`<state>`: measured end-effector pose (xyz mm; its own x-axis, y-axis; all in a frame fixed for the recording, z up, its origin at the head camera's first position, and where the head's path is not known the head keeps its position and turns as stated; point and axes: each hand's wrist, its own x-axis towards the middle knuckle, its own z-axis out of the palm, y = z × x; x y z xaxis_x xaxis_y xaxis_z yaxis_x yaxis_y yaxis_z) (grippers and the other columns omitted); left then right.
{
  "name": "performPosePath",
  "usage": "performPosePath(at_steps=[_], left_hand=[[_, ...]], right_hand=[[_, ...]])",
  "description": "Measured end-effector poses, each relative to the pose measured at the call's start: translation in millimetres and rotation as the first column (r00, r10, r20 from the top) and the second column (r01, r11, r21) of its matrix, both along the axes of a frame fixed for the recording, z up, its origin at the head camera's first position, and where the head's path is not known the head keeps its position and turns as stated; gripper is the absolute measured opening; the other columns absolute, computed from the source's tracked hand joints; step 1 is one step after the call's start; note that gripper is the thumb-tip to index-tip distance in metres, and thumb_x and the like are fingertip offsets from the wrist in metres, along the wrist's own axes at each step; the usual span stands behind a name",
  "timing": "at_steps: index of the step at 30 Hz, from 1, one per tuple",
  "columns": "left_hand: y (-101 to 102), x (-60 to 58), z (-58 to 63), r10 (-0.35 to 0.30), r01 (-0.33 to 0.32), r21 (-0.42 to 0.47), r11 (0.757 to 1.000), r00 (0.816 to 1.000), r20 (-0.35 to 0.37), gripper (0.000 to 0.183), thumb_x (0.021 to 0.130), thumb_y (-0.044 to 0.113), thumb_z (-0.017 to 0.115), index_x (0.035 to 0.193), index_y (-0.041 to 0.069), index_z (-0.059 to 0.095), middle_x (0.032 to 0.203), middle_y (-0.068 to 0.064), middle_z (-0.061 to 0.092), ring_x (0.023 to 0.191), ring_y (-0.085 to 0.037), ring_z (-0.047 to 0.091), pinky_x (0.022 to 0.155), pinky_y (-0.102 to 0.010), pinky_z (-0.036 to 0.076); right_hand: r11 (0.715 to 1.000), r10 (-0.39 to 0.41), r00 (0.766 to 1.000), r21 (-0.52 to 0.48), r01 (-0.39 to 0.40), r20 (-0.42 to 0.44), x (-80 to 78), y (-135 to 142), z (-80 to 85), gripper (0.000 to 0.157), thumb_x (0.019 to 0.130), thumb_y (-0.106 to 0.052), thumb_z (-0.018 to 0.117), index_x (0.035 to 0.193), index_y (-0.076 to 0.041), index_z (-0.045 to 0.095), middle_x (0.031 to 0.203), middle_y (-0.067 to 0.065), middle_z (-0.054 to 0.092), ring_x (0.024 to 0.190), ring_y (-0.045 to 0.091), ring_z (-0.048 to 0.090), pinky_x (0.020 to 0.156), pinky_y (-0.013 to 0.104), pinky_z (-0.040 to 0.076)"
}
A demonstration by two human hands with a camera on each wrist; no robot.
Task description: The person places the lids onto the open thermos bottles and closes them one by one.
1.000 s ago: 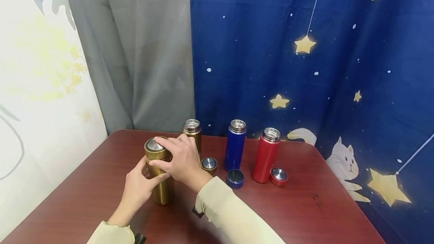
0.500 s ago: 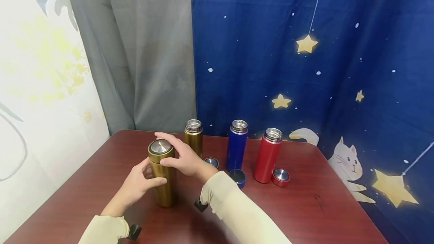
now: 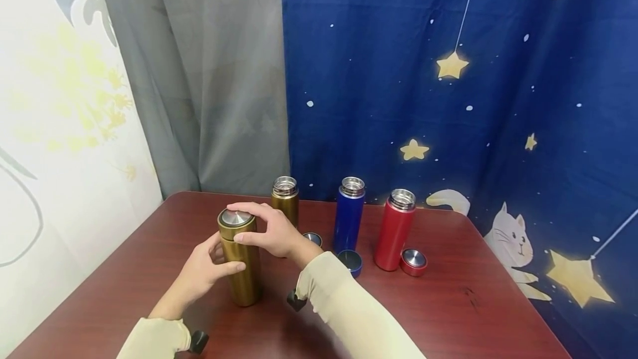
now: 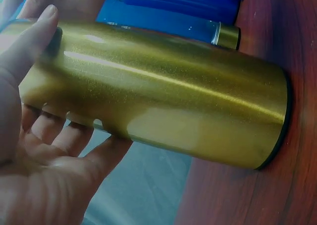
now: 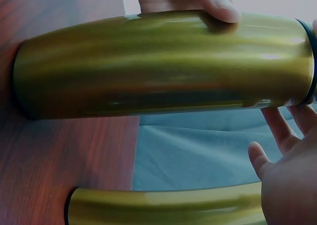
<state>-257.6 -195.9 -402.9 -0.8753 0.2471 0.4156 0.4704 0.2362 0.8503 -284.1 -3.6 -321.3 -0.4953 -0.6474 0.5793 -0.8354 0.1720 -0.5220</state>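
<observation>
A gold thermos [image 3: 244,281] stands upright on the table, its gold lid [image 3: 236,218] with a brushed steel top in place. My left hand [image 3: 199,270] grips the upper body from the left, thumb across the front and fingers behind. In the left wrist view, that thumb lies along the gold surface and the fingertips show beneath it. My right hand [image 3: 274,231] holds the lid from the right, with the thumb at the seam below it and the index finger over the far edge of the top. In the right wrist view, the thermos [image 5: 148,66] runs across the frame.
Behind my right hand stands another gold thermos [image 3: 286,206] without its lid, a gold lid [image 3: 313,238] in front. An uncapped blue thermos [image 3: 349,218] has a blue lid [image 3: 351,262] nearby. Farther right are an uncapped red thermos [image 3: 394,237] and its red lid [image 3: 413,262].
My right fingers lifted away from the lid's top half a second ago and now lie over it again. The thermos and left hand sit slightly farther right in view than a second ago.
</observation>
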Motion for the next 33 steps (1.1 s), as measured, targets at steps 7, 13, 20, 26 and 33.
performPosePath(at_steps=[7, 13, 20, 26, 33], left_hand=[[10.2, 13.5, 9.7, 0.123, -0.122, -0.021, 0.992, 0.992, 0.030, 0.069, 0.066, 0.020, 0.075, 0.125, 0.020, 0.040, 0.108, -0.007, 0.057, 0.092, -0.017, 0.057, 0.072, -0.028, 0.047], [20.5, 27.9, 21.3, 0.184, -0.184, -0.040, 0.982, 0.983, 0.011, 0.066, 0.067, 0.020, 0.074, 0.124, 0.014, 0.041, 0.108, -0.007, 0.057, 0.092, -0.018, 0.057, 0.073, -0.030, 0.046], [25.9, 29.0, 24.4, 0.251, -0.252, -0.034, 0.967, 0.968, -0.027, 0.066, 0.066, 0.021, 0.075, 0.124, 0.014, 0.043, 0.107, -0.005, 0.057, 0.091, -0.016, 0.057, 0.073, -0.029, 0.047], [21.7, 25.3, 20.3, 0.276, -0.278, -0.040, 0.960, 0.960, -0.035, 0.067, 0.065, 0.022, 0.076, 0.123, 0.017, 0.044, 0.107, -0.004, 0.058, 0.091, -0.015, 0.057, 0.072, -0.027, 0.047], [19.2, 26.4, 26.7, 0.191, -0.192, -0.049, 0.980, 0.981, -0.019, 0.067, 0.067, 0.020, 0.074, 0.125, 0.013, 0.041, 0.109, -0.008, 0.057, 0.091, -0.018, 0.057, 0.071, -0.026, 0.047]], right_hand=[[0.990, -0.137, 0.985, -0.040, 0.133, -0.104, -15.8, -7.7, -21.8, 0.051, 0.073, -0.040, 0.065, 0.121, -0.034, 0.048, 0.113, -0.024, 0.049, 0.095, 0.000, 0.040, 0.079, 0.017, 0.036], [0.968, -0.241, 0.948, -0.116, 0.221, -0.206, -12.7, -11.4, -27.6, 0.052, 0.069, -0.047, 0.066, 0.117, -0.034, 0.051, 0.105, -0.023, 0.053, 0.087, -0.001, 0.039, 0.076, 0.017, 0.034], [0.950, -0.297, 0.914, -0.183, 0.254, -0.276, -15.4, -16.1, -28.1, 0.054, 0.066, -0.047, 0.069, 0.115, -0.031, 0.053, 0.104, -0.020, 0.055, 0.088, 0.000, 0.040, 0.080, 0.020, 0.031], [0.931, -0.349, 0.882, -0.222, 0.288, -0.317, -15.5, -20.6, -25.9, 0.055, 0.061, -0.050, 0.070, 0.110, -0.029, 0.057, 0.100, -0.019, 0.057, 0.085, 0.001, 0.040, 0.077, 0.020, 0.030], [0.914, -0.401, 0.874, -0.191, 0.359, -0.275, -9.2, -23.0, -25.8, 0.054, 0.061, -0.053, 0.069, 0.107, -0.028, 0.055, 0.096, -0.016, 0.053, 0.086, 0.003, 0.038, 0.076, 0.020, 0.030]])
